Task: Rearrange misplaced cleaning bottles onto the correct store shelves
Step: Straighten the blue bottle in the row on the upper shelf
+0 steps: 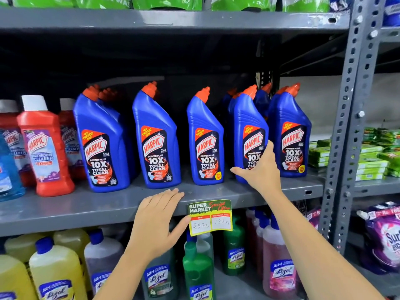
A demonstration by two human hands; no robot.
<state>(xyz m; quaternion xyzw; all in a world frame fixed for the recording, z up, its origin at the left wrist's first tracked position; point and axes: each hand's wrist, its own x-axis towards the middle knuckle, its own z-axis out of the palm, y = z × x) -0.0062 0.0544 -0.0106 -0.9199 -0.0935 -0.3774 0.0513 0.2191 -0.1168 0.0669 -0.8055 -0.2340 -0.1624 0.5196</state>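
Several blue Harpic toilet-cleaner bottles with orange caps stand in a row on the grey middle shelf (65, 210). My right hand (260, 169) wraps the lower front of the fourth blue Harpic bottle (249, 113), thumb out to the left and fingers up its right side. The bottle stands upright on the shelf. My left hand (158, 215) lies flat on the shelf's front edge, its thumb touching a yellow price tag (214, 214). Red Harpic bathroom cleaner bottles (45, 148) stand at the left end of the same shelf.
A light-blue bottle (8, 169) sits at the far left. Lizol bottles fill the lower shelf: yellow (54, 267), green (197, 267), pink (279, 256). A perforated grey upright (346, 126) bounds the bay; beyond it lie green soap packs (372, 156) and purple detergent bags (385, 239).
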